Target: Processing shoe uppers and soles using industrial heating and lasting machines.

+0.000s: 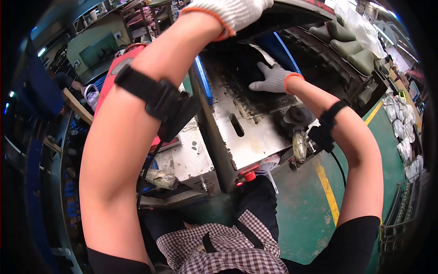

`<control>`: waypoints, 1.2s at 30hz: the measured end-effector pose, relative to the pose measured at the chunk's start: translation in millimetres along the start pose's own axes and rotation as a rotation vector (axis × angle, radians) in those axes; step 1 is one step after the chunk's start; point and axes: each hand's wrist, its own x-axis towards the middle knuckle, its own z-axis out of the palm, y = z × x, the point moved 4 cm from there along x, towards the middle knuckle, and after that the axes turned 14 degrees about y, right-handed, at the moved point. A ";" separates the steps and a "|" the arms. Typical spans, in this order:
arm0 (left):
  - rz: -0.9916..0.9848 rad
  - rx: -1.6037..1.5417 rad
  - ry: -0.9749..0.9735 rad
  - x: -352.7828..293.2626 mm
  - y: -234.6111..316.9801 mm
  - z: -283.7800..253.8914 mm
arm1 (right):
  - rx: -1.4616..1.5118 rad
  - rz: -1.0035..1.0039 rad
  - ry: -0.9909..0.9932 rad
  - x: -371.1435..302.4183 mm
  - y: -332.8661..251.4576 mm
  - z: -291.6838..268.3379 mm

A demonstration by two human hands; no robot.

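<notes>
My left hand, in a white knitted glove with an orange cuff, is at the top edge of the view. It lies against the dark raised upper part of a machine. Its fingertips are partly cut off, so I cannot tell whether they grip. My right hand, in a similar glove, reaches into the space beneath that part. Its fingers are apart over the blackened area of the worn metal machine bed. A pale strip lies just beyond the fingers.
Blue side plates flank the opening. A black knob and a tape-wrapped handle stand at the bed's right; a red button sits in front. Green padded pieces lie back right. A second metal bed is on the left.
</notes>
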 end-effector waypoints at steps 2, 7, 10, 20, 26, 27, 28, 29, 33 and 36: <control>-0.061 -0.075 -0.029 11.4 -10.3 -7.1 | 0.071 0.004 0.003 31.7 1.1 10.8; -0.005 -0.128 -0.209 -6.2 -7.1 -45.6 | 0.765 0.102 -0.065 48.3 37.5 5.1; -0.232 -0.280 -0.153 -77.2 -19.2 -84.7 | 1.175 0.514 -0.196 -20.9 17.4 -29.6; -1.450 -1.795 -0.125 -314.9 -3.0 -150.2 | 1.918 0.393 -0.071 -214.0 -118.8 -26.4; -1.537 -1.215 0.487 -348.8 24.6 -261.4 | 1.370 -0.301 -0.228 -262.1 -246.2 6.6; -1.478 -1.165 0.704 -360.1 20.5 -292.2 | 1.334 -0.473 -0.198 -265.8 -287.0 0.6; -1.506 -1.001 0.728 -376.0 13.0 -314.3 | 1.258 -0.601 -0.109 -271.4 -311.1 -16.9; -1.532 -0.834 0.751 -396.8 5.7 -332.9 | 1.179 -0.724 -0.020 -274.8 -326.2 -25.7; -1.565 -0.280 0.950 -465.5 -71.7 -398.7 | 0.928 -0.530 0.617 -251.5 -297.7 -7.7; -1.648 0.157 0.935 -525.8 -155.7 -438.7 | 0.835 -0.422 0.649 -235.8 -289.4 16.6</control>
